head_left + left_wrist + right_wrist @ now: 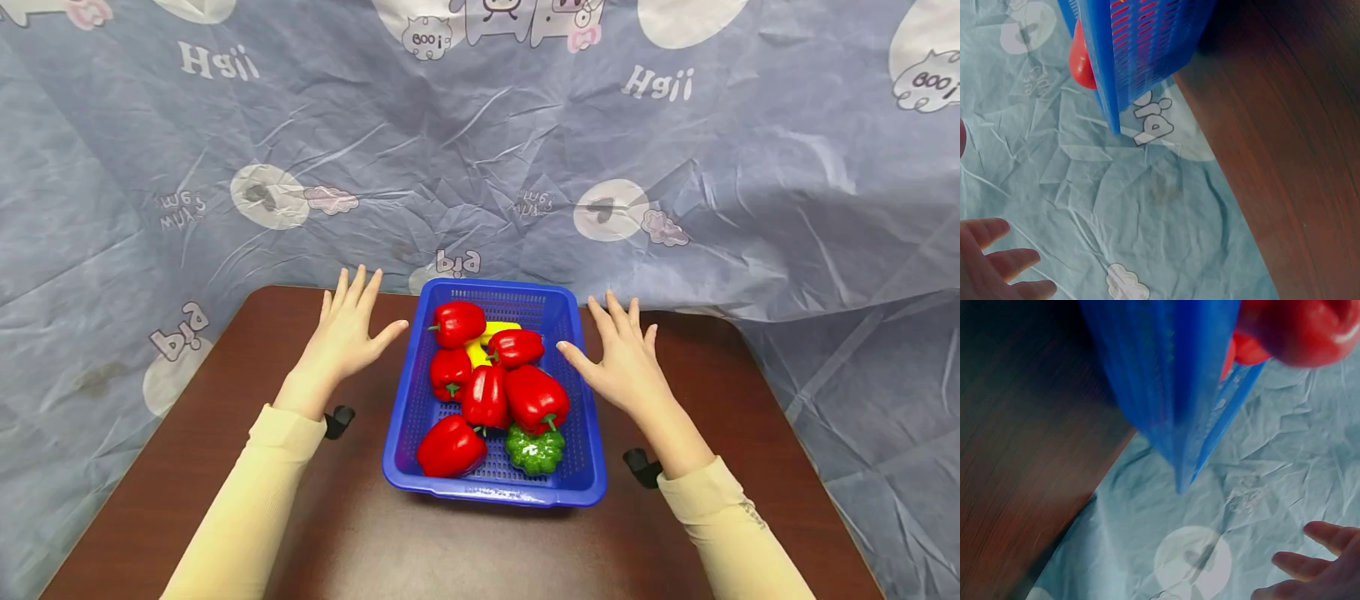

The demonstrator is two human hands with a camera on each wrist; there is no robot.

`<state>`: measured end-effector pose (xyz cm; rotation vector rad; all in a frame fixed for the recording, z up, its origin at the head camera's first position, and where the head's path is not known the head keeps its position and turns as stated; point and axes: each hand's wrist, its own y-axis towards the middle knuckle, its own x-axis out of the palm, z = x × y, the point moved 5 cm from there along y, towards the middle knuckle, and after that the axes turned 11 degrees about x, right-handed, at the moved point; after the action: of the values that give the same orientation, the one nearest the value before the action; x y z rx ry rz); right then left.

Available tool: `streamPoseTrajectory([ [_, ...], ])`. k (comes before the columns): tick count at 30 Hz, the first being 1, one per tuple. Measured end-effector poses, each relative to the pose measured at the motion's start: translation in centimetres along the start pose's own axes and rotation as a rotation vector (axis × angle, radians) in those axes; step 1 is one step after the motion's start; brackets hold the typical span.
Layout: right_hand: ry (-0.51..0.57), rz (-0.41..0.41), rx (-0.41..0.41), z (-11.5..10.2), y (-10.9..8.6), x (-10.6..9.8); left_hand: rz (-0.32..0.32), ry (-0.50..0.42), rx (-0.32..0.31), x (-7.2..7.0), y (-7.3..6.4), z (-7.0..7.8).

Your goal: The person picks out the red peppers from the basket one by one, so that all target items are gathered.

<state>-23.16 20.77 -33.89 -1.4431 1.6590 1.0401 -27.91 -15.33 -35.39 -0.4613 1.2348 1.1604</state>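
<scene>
A blue plastic basket [491, 493] with slotted walls stands on the table between the two hands. Several glossy red bell peppers [452, 447] lie in it, along with a bumpy green vegetable [535, 451] at the front right and something yellow [504, 327] partly hidden under the peppers. My left hand [343, 333] is spread beside the basket's left wall, its thumb pointing at the rim. On the other side my right hand [624, 357] is likewise spread, thumb tip close to the right rim. Neither hand holds anything. Fingertips [1019, 259] of the left hand show in the left wrist view.
The dark brown wooden table [360, 533] ends just behind the basket. A wrinkled blue-grey printed cloth [465, 150] hangs behind and around it. Black wrist straps [340, 422] show under both wrists, below pale yellow sleeves [243, 508].
</scene>
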Motion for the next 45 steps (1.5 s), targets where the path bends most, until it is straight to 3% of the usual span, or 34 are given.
streamPoseTrajectory([
  [16, 0.066, -0.111, -0.023, -2.3, -3.4, 2.4, 0.012, -0.200, -0.027, 2.3, -2.2, -0.5],
  [30, 0.136, -0.212, -0.076, -2.1, -4.4, 3.6, -0.038, -0.397, -0.078, 4.9, -4.1, 0.6],
  [36, 0.145, -0.268, -0.040, -1.9, -4.5, 4.4, -0.054, -0.458, -0.122, 6.0, -5.0, 0.8],
  [45, 0.135, -0.288, 0.004, -1.6, -4.6, 5.3, -0.017, -0.517, -0.159, 7.1, -5.9, 0.9],
])
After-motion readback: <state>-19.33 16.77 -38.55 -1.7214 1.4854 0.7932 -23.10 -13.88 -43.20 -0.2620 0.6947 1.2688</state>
